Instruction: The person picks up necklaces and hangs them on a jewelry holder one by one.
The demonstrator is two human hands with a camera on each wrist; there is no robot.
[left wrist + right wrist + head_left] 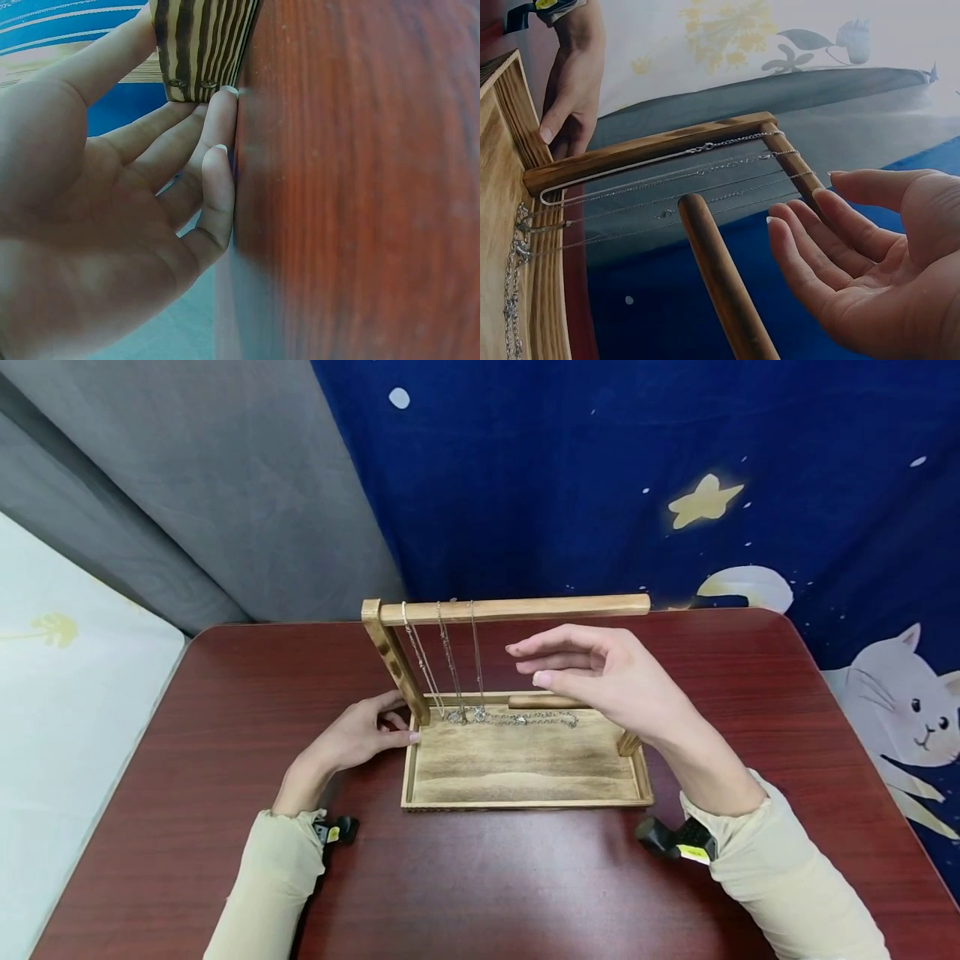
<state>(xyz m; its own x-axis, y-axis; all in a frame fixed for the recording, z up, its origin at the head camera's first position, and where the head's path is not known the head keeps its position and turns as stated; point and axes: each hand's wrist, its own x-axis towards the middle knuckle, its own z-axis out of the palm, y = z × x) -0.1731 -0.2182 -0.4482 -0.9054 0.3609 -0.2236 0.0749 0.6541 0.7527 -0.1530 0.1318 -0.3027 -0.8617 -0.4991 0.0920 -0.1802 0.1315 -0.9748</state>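
Note:
A wooden jewelry stand [517, 777] has a shallow tray, a left post [395, 664] and a top bar [547, 607]. My left hand [348, 737] holds the tray's left end, thumb at the rim and fingers by the post; the left wrist view shows fingertips against the striped end wall [199, 45]. Three fine necklaces [452, 664] hang from the bar's left part, their pendants [480, 714] down at the tray. Another chain [551, 718] lies along the tray's back. My right hand [607, 672], holding nothing, hovers below the bar's right part with fingers slightly bent.
A shorter lower peg [543, 702] runs along the tray's back, seen as a round dowel [724, 277] in the right wrist view. A short right post [630, 743] stands partly behind my right hand. The dark red table [487, 885] meets gray and blue curtains [525, 468] behind.

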